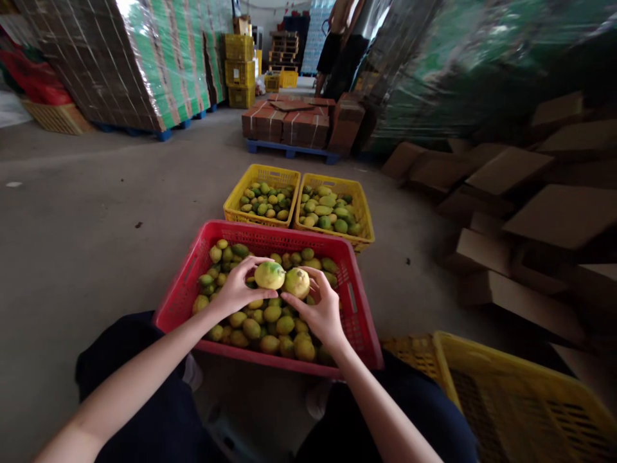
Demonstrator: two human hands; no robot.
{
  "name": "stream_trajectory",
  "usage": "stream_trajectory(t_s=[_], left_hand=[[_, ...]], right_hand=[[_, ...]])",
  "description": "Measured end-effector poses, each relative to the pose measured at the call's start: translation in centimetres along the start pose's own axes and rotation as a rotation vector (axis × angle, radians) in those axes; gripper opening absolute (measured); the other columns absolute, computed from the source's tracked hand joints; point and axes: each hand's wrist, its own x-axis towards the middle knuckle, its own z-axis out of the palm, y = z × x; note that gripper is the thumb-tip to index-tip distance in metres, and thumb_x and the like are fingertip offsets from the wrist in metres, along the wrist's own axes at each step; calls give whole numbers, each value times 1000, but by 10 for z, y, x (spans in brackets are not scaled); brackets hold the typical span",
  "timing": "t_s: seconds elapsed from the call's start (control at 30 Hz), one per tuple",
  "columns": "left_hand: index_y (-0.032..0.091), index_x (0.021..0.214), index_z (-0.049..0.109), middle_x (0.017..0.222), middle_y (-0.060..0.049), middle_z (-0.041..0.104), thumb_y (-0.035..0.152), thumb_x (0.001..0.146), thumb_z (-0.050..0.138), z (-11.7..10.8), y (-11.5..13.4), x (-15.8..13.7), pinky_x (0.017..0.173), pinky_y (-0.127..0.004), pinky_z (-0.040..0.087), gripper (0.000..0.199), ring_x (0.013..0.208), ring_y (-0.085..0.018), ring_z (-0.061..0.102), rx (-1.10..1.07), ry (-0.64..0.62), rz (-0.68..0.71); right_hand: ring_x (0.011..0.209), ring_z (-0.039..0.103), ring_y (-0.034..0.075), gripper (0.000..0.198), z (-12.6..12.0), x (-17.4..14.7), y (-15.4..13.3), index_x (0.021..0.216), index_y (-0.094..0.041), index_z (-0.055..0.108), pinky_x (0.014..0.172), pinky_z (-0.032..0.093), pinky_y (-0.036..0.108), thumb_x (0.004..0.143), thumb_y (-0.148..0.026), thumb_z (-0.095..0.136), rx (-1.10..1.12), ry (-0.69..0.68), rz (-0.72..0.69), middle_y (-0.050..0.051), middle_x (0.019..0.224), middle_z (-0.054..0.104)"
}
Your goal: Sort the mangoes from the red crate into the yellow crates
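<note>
Got a greenish lemon (268, 275) and a yellower lemon (297, 283) pinched between thumb and fingers of my left hand (241, 283) and right hand (324, 308) respectively, probably light, firm, kinda slick, so grab 'em round the belly.

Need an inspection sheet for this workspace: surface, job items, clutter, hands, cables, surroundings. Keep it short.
Surface: grey floor, a few small dark specks.
Job items: red crate holding many green-yellow fruits; two yellow crates of similar fruit just beyond, left one and right one.
Clutter: cardboard boxes jumbled at right; large yellow crate at near right.
Hands: left hand and right hand each grip one fruit, side by side above the red crate.
Cables: nothing seen.
Surroundings: film-wrapped stack at left, strapped stack on a blue pallet, another person standing beyond.
</note>
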Motion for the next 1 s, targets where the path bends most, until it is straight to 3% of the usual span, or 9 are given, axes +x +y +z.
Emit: stream_trajectory(t_s=[0.17,0.3,0.5,0.87,1.0], left_hand=[[21,109,58,111,-8,62,36,61,81,-3,10,-2,89,-32,46,56,102,-22,59,210,22,152],[21,111,55,114,-8,63,32,63,81,-3,13,-5,94,-34,44,56,106,-22,59,198,12,185],[21,115,54,121,-10,61,27,65,80,-2,10,-7,96,-35,45,57,111,-23,58,141,-11,209],[23,117,55,127,-10,59,30,66,79,-2,8,-9,94,-33,47,57,117,-24,55,125,-48,188],[22,115,56,122,-9,60,32,62,81,-1,9,-8,86,-29,50,59,107,-23,60,21,-56,88]], right_hand=[[100,64,24,46,-8,0,-6,111,-23,55,87,52,40,70,-37,73,-270,75,-170,7,109,66],[107,61,25,43,-6,-2,-5,114,-23,52,94,49,44,75,-33,69,-374,138,-328,9,115,64],[111,60,25,41,-6,-3,-1,116,-25,50,94,49,45,78,-28,66,-405,153,-427,11,118,62],[111,59,25,41,-6,-4,0,116,-25,49,93,49,46,79,-22,65,-393,149,-487,11,118,62],[110,59,25,42,-7,-4,-6,112,-24,52,94,48,45,75,-29,70,-312,137,-362,10,116,63]])
